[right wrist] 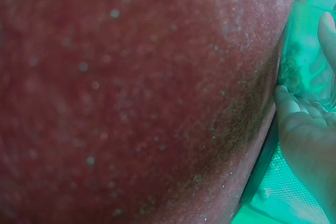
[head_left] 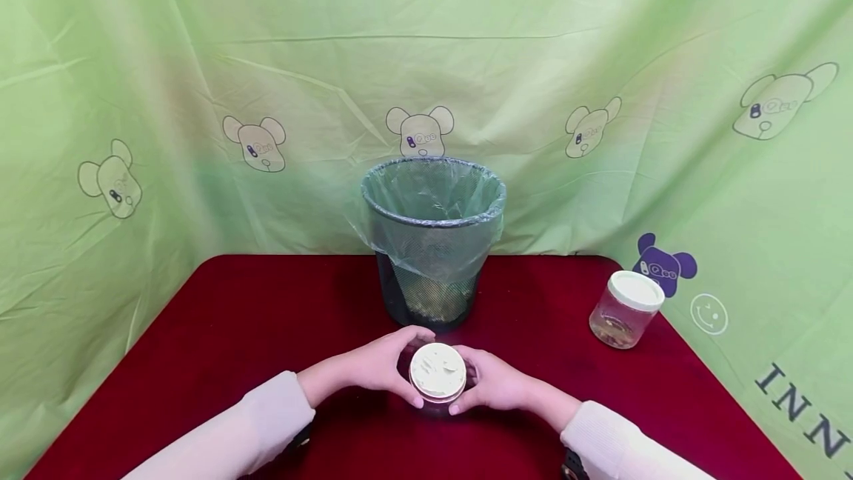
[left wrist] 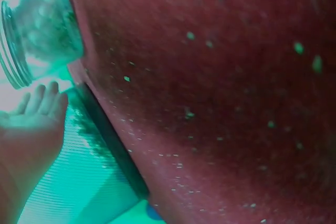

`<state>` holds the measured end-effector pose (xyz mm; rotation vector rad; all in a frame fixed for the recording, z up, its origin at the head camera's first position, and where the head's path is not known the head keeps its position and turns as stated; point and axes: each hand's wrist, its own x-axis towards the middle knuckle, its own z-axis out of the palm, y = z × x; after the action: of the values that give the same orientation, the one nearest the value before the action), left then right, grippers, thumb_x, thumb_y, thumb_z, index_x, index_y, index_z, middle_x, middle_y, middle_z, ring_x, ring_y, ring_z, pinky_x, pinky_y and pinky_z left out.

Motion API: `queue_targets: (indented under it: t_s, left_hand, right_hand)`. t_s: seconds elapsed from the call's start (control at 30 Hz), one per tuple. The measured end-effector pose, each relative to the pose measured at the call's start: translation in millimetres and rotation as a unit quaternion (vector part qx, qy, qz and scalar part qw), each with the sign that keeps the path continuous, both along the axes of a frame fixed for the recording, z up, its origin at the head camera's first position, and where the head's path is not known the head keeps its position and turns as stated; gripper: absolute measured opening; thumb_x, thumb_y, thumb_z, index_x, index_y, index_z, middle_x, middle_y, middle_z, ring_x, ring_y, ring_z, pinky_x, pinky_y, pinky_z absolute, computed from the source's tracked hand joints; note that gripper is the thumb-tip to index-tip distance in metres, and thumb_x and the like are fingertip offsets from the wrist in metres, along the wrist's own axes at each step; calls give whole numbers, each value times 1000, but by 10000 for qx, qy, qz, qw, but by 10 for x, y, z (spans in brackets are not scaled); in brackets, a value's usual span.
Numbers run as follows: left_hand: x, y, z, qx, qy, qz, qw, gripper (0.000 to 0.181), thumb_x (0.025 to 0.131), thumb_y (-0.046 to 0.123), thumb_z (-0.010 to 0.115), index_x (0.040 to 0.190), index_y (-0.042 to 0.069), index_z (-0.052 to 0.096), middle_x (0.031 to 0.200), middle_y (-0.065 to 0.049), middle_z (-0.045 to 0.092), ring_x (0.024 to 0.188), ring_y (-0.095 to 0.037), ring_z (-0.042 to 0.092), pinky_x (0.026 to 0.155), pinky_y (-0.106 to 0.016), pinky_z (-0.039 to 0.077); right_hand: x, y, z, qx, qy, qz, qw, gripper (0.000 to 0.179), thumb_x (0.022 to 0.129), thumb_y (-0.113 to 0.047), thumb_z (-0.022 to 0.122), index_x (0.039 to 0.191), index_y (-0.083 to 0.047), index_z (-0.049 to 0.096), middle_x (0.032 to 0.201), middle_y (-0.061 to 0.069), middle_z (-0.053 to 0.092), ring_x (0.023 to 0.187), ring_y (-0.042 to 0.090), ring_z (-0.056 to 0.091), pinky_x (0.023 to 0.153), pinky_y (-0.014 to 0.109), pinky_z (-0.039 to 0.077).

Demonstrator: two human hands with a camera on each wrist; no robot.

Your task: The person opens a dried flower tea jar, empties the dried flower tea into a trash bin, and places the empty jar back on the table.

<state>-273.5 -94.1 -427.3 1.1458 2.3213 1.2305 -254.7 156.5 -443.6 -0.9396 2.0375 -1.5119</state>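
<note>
From where I stand, a green curtain (head_left: 426, 43) with printed bears wraps round the worktop (head_left: 286, 317), whose surface is deep red. At the back of it stands a dark mesh bin (head_left: 433, 298) with a clear plastic liner (head_left: 433, 239) turned out over its rim, I suppose so the bag won't slip down inside.

2 pale sleeves (head_left: 226, 428) reach in from the near edge. The left hand (head_left: 383, 365) and the right hand (head_left: 496, 384) come in from opposite sides, a sensible way to keep the thing between them steady and centred. Each grip is spread in a loose curve, thumb in front and fingers behind. On the left wrist view the fingers look just apart from the glass; whether the right fingertips touch it, I can't tell.

Well off at the right edge sits a lidded clear jar (head_left: 625, 313) with a little brownish matter in the bottom, perhaps put there to leave elbow room. The near jar (head_left: 437, 372) is upright between the hands, in front of the bin and within easy reach of both. Its top is pale and marked; lid or contents, I can't say.
</note>
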Motion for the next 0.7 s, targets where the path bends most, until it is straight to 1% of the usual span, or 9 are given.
queue_targets:
  t_s: [0.1, 0.2, 0.3, 0.43, 0.7]
  left_hand:
    - [-41, -17, -24, 175, -357, -136, 9991, 87, 68, 13, 89, 137, -5, 40, 131, -4, 53, 119, -13, 53, 103, -27, 38]
    - [-57, -24, -44, 212, -510, -203, 9983, 83, 69, 12, 88, 137, -1, 42, 128, 0, 55, 118, -12, 53, 103, -27, 38]
    - [-58, -17, -58, 202, -546, -256, 9980, 80, 69, 13, 89, 135, 6, 44, 124, 4, 57, 115, -10, 54, 102, -27, 37]
    - [-55, 6, -77, 163, -485, -216, 9985, 77, 67, 14, 90, 132, 13, 48, 120, 10, 57, 113, -8, 54, 101, -26, 38]
    - [-54, 25, -96, 156, -379, -124, 9991, 75, 67, 15, 90, 130, 14, 50, 117, 11, 58, 111, -7, 54, 100, -26, 38]
  right_hand:
    - [-5, 3, -5, -4, 24, 17, 10000, 74, 75, 2, 81, 137, 7, 41, 125, 11, 59, 114, 13, 56, 94, 25, 45]
    - [-10, 8, -13, 3, 68, 26, 10000, 75, 75, 1, 81, 137, 7, 40, 126, 11, 59, 114, 13, 56, 95, 25, 45]
    - [-12, 10, -17, -19, 49, 35, 10000, 74, 75, 2, 81, 136, 8, 40, 126, 12, 58, 115, 13, 56, 95, 25, 45]
    - [-7, 3, -19, -56, -23, 4, 10000, 74, 75, 3, 80, 137, 8, 40, 126, 12, 57, 114, 13, 56, 94, 26, 46]
    - [-15, 7, -29, -45, 35, 17, 10000, 73, 75, 2, 81, 136, 7, 41, 126, 12, 57, 114, 13, 55, 94, 25, 45]
